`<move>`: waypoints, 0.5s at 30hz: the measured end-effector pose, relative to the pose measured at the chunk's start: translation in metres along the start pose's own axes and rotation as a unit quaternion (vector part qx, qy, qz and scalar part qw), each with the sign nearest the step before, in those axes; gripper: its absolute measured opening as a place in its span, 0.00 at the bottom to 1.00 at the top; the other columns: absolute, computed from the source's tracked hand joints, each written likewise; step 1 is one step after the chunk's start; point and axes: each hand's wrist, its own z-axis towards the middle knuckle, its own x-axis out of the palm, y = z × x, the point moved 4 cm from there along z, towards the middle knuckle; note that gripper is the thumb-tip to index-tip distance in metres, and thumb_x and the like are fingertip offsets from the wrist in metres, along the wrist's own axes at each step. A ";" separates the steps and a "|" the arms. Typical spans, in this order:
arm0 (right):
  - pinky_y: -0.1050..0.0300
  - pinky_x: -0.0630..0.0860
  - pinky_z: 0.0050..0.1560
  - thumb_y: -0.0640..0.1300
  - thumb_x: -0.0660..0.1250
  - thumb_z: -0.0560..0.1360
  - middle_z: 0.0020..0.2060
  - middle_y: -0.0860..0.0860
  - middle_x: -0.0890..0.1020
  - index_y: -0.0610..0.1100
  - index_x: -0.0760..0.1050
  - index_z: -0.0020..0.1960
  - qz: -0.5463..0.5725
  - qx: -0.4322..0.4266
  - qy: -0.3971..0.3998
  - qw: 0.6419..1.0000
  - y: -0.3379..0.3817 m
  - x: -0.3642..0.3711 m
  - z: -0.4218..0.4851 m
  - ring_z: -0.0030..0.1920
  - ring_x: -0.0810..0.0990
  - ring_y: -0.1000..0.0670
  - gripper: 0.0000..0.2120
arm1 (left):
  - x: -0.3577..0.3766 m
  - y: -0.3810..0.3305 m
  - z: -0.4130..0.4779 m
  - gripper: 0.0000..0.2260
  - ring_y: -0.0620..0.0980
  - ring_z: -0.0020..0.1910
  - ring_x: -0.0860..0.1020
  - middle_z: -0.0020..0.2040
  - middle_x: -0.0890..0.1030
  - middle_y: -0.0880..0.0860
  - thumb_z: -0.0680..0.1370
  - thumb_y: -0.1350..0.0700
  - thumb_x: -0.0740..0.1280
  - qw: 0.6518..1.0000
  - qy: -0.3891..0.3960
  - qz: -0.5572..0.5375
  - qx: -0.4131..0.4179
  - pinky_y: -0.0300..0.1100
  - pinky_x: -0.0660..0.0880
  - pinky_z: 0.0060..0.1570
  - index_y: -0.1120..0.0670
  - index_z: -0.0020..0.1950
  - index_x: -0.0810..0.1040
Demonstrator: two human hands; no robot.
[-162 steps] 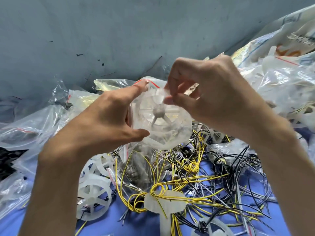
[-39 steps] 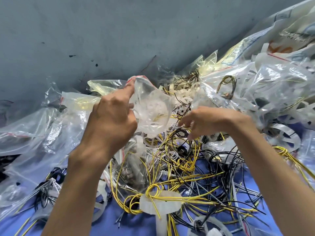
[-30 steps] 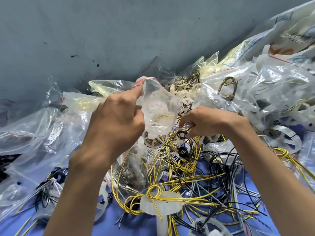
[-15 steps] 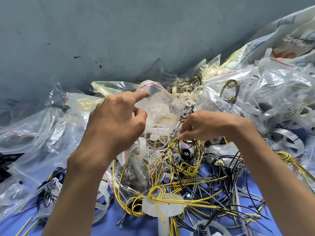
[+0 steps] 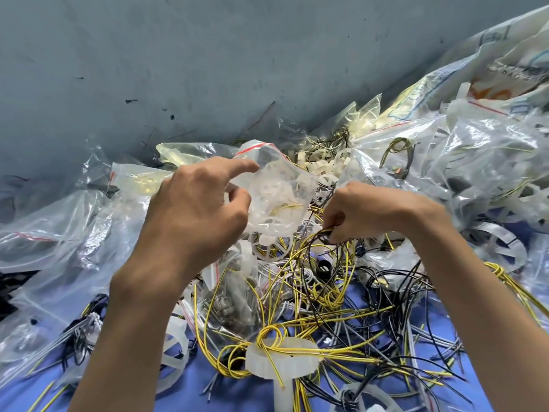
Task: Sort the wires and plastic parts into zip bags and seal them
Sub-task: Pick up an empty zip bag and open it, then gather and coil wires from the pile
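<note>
Here the left hand (image 5: 196,215) pinches a clear zip bag (image 5: 277,200), contents blurry. The right hand (image 5: 377,212) grips tangled wires (image 5: 328,295), fingertips hidden.

The tabletop (image 5: 184,399) is a blue-violet surface, bare only in patches near the front. A tangle of thin yellow wires (image 5: 326,349) spreads across its middle, mixed with thin black wires (image 5: 395,281) and pale grey wires (image 5: 353,333). One knotted yellow loop lies over a translucent white plastic disc (image 5: 285,361). A translucent white spoked plastic wheel (image 5: 175,352) lies left of it, another spoked wheel (image 5: 502,251) far right. A small black cylinder (image 5: 323,267) sits among the wires. Crumpled clear zip bags with red strips (image 5: 44,227) cover the left side. A clear bag of grey metal parts (image 5: 234,301) lies in the middle, and filled clear bags (image 5: 490,162) heap up on the right.
</note>
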 end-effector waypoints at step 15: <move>0.67 0.71 0.31 0.45 0.61 0.78 0.27 0.53 0.78 0.46 0.80 0.39 0.241 -0.084 -0.180 0.950 -0.006 -0.056 -0.031 0.27 0.75 0.56 0.13 | 0.004 -0.014 -0.002 0.19 0.46 0.62 0.74 0.64 0.76 0.45 0.70 0.52 0.58 0.996 -0.032 -0.055 0.061 0.49 0.74 0.59 0.45 0.57 0.81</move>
